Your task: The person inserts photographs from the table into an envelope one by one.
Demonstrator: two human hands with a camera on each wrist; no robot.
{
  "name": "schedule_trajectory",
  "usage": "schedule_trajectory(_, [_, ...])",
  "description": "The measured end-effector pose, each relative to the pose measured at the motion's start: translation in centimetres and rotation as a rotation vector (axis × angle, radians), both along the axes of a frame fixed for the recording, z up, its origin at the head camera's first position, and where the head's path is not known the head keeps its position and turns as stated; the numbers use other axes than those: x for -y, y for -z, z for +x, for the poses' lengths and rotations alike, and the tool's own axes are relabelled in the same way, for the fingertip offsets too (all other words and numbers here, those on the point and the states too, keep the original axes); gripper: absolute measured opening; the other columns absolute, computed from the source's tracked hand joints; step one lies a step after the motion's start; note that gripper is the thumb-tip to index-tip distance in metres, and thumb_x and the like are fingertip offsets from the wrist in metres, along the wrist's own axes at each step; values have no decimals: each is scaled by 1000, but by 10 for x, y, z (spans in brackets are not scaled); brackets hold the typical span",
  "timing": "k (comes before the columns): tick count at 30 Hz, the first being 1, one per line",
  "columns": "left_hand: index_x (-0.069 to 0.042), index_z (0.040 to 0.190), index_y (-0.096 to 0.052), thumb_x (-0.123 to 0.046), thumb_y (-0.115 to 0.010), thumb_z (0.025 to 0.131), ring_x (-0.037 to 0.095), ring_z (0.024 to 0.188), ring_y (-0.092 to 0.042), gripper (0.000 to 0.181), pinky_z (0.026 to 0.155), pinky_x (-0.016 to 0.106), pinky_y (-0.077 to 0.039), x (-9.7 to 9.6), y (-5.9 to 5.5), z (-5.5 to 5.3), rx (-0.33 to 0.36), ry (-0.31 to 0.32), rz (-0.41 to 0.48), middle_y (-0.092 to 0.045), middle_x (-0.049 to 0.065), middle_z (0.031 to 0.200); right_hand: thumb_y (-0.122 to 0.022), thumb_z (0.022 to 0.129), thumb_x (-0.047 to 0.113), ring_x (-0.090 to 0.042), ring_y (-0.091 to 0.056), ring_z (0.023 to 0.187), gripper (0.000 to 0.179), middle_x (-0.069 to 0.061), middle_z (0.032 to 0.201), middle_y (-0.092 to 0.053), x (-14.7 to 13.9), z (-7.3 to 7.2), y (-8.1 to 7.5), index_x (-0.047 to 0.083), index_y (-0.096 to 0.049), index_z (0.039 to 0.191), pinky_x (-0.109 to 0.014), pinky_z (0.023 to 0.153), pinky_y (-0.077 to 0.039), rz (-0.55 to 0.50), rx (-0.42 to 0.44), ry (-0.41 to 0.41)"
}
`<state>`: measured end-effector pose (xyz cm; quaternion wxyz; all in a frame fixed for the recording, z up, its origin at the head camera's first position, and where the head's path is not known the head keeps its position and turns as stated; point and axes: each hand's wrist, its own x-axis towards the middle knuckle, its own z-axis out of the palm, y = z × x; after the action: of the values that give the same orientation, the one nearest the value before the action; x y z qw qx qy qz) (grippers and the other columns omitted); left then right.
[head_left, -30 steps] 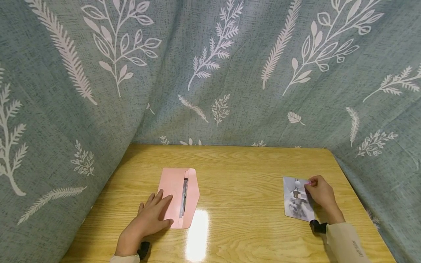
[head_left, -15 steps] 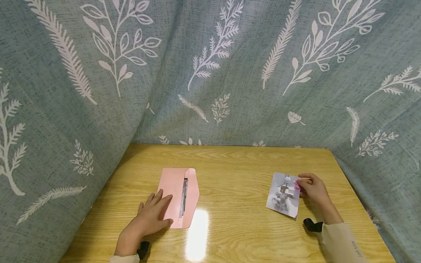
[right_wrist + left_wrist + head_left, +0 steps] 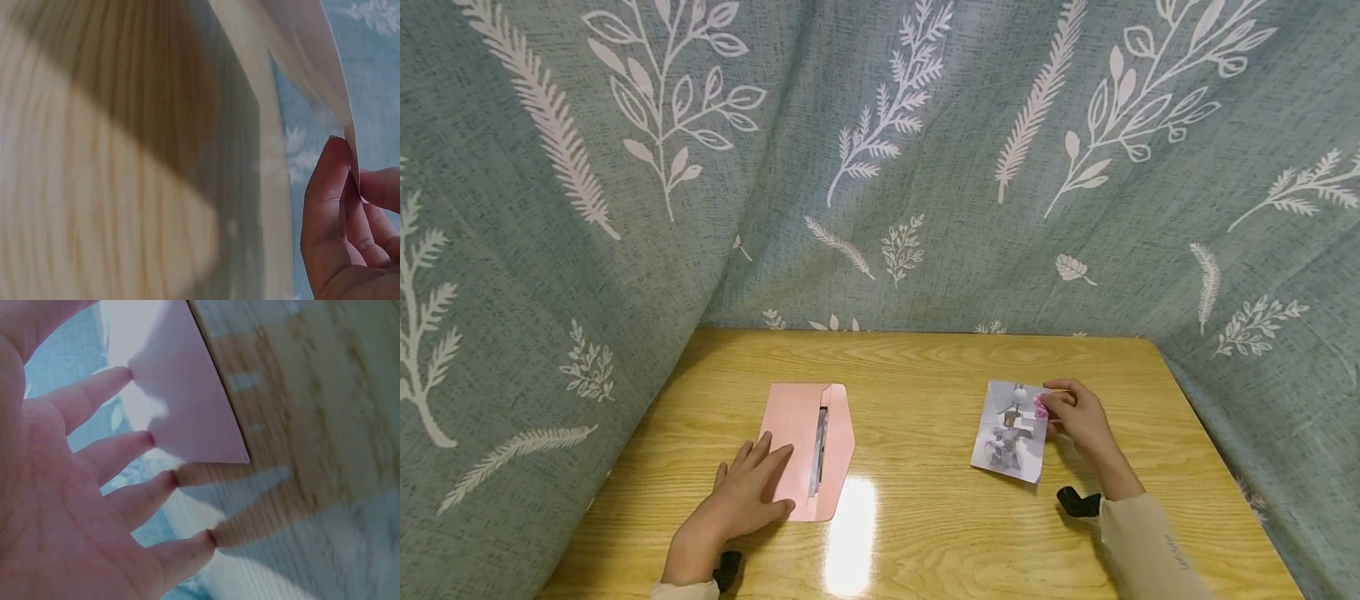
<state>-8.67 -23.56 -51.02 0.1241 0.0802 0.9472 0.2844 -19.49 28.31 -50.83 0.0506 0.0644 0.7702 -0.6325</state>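
Note:
A pink envelope [image 3: 786, 417] lies on the left of the table, its pointed flap [image 3: 842, 454] spread to the right. Inside its opening shows the edge of a dark picture card [image 3: 818, 458]. My left hand [image 3: 741, 492] rests on the envelope's near left part, fingers spread; the left wrist view has two fingertips on its pink paper [image 3: 206, 425] and two beyond its edge. My right hand [image 3: 1082, 425] pinches a greyish photo card [image 3: 1003, 437] with a pink patch by its right edge. The right wrist view shows this card between thumb and fingers, raised off the table.
The wooden table [image 3: 917, 433] stretches between the envelope and the photo card. Behind it and at both sides hangs a green-blue leaf-patterned curtain [image 3: 955, 250]. A bright reflection lies on the table near the envelope. Black wrist cameras [image 3: 1078, 502] sit below the hands.
My right hand has lifted the photo card off the table at the right and carried it left, tilting it slightly. My left hand and the envelope have stayed in place.

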Motion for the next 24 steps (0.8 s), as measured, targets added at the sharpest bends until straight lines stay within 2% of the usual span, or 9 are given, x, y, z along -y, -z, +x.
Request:
schedule_trajectory(6, [-12,151,-46,-29,-82,81,53,145,-11,81,103,80,-5,0,-1,-1,0,2,-5,-21,25,161,-58,101,6,-10,-64,68,41,0,86,-65,31,-10,-3,-13,-43,134,-29,58,-56,-29,-32,-25])
schedule_trajectory(12, [-11,151,-46,-28,-83,81,54,145,-10,80,103,80,-5,1,-1,1,-5,1,5,-21,26,161,-59,100,5,-13,-65,70,38,-7,90,-66,62,-17,-8,-12,-47,133,-35,61,-57,-28,-58,-65])
schedule_trajectory(19, [-13,151,-46,-30,-83,82,53,145,-10,81,103,80,-5,1,0,0,-2,3,0,-21,25,161,-59,98,1,-15,-68,67,33,-7,87,-67,100,-27,-3,-13,-51,127,-33,58,-57,-55,-115,-89])
schedule_trajectory(24, [-12,151,-46,-29,-83,81,53,145,-10,81,103,80,-5,1,1,0,-1,1,1,-21,25,161,-60,99,2,-16,-68,68,32,-12,91,-67,128,-30,-1,-11,-52,127,-35,60,-58,-61,-101,-107])
